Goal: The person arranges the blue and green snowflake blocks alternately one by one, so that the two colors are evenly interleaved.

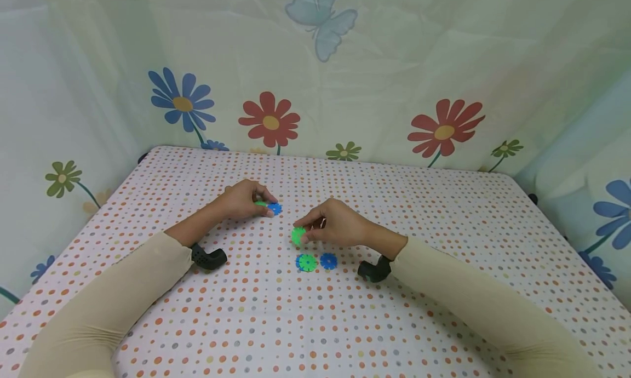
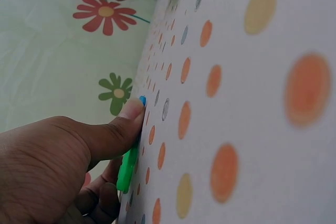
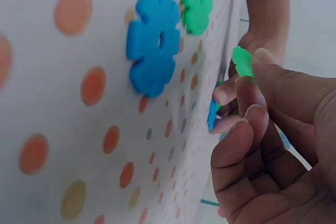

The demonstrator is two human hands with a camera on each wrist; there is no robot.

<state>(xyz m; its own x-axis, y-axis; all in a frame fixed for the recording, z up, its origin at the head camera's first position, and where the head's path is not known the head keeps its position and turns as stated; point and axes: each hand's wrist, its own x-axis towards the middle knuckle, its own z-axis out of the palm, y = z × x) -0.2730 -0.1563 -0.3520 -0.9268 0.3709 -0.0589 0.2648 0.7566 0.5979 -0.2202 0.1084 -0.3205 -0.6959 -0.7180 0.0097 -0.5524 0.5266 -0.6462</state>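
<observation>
My left hand (image 1: 244, 199) pinches a green notched disc (image 2: 127, 169) and a blue notched disc (image 1: 275, 208) side by side, low over the spotted cloth. Fingers and thumb hide much of the green one. To its right, my right hand (image 1: 340, 224) holds another green notched disc (image 1: 298, 235) by its edge between thumb and fingers, raised above the table. Just below that hand, a loose green disc (image 1: 308, 263) overlaps a blue disc (image 1: 298, 262). A separate blue disc (image 3: 154, 43) with a small central hole lies flat beside them.
A white cloth with coloured dots (image 1: 276, 323) covers the table. Behind it hangs a curtain (image 1: 374, 82) printed with flowers and a butterfly. Each wrist carries a black device, the left one (image 1: 209, 258) and the right one (image 1: 374, 269) both close to the tabletop.
</observation>
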